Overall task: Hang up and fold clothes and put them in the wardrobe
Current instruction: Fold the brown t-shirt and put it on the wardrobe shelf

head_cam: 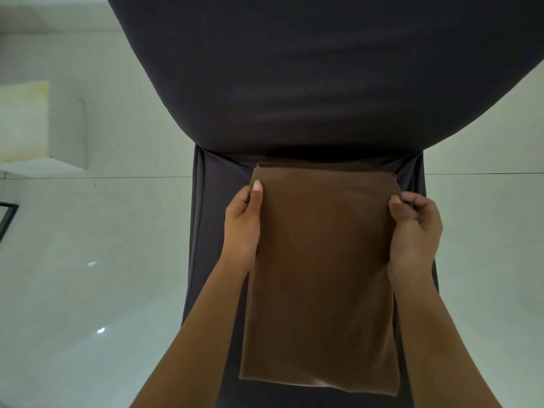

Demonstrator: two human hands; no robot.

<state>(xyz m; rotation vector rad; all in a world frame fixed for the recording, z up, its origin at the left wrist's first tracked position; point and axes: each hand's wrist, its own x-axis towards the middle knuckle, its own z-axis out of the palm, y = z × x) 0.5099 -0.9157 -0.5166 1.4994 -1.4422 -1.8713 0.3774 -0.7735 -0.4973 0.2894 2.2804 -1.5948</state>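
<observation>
Both hands point(243, 222) point(415, 231) on folded brown garment point(321, 275)

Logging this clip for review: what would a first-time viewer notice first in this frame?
The brown folded cloth fills the centre, gripped at its upper sides by the left hand and right hand. Behind it spreads a dark grey fabric, widest at the top, with pale glossy floor on both sides.

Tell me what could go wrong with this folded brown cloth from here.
1. The left hand and right hand grip the folded brown cloth only along its far half; lifted, the near half may sag open.
2. The right hand pinches just the edge, so layers could slip apart.
</observation>
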